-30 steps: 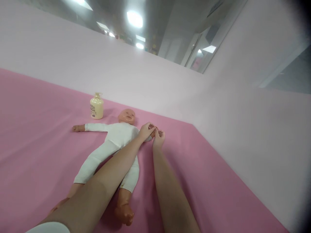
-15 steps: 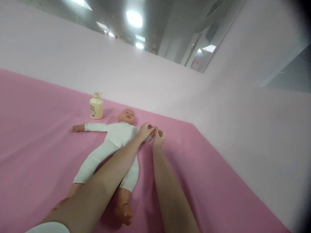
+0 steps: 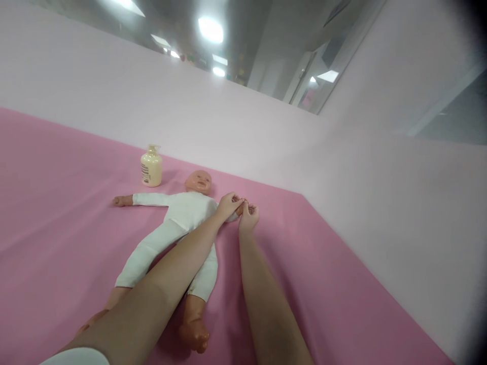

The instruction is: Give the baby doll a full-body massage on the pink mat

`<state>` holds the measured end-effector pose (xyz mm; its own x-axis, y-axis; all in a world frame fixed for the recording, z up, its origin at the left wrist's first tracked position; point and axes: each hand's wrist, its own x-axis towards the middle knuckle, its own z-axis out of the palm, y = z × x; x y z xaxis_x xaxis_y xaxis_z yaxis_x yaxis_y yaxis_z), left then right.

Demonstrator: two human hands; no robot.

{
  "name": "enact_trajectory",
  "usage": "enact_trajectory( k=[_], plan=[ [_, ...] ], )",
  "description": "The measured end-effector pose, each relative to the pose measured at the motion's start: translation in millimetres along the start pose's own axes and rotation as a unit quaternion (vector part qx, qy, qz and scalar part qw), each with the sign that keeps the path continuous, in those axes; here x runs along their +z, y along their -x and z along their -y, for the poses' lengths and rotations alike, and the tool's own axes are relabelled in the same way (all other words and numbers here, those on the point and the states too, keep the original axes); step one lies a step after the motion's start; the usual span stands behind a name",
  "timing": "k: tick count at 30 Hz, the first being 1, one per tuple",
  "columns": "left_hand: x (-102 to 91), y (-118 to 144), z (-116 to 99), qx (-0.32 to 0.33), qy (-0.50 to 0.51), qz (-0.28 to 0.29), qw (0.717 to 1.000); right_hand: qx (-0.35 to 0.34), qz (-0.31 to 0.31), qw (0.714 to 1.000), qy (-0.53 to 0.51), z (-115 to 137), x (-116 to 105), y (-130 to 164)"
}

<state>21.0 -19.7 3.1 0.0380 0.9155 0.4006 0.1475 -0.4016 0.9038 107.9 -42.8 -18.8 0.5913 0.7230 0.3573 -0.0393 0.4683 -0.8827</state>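
Observation:
A baby doll in a white suit lies on its back on the pink surface, arms spread, feet toward me. My left hand reaches across the doll's chest and grips its wrist on the right side. My right hand pinches the doll's small hand, which is mostly hidden between my fingers. My left forearm covers part of the doll's belly and one leg.
A cream pump bottle stands upright behind the doll's outstretched arm, near the pale pink wall. A second pale wall borders the pink surface on the right.

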Motion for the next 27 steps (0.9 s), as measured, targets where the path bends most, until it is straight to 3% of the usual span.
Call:
enact_trajectory(
  k=[12, 27],
  plan=[
    [2.3, -0.7, 5.3, 0.008, -0.001, 0.008, 1.0, -0.01, 0.004, 0.999, 0.047, 0.9, 0.4, 1.6],
    [2.2, -2.0, 6.8, 0.008, -0.005, 0.012, 1.0, -0.03, 0.006, 0.999, 0.025, -2.7, 0.2, -0.6]
  ],
)
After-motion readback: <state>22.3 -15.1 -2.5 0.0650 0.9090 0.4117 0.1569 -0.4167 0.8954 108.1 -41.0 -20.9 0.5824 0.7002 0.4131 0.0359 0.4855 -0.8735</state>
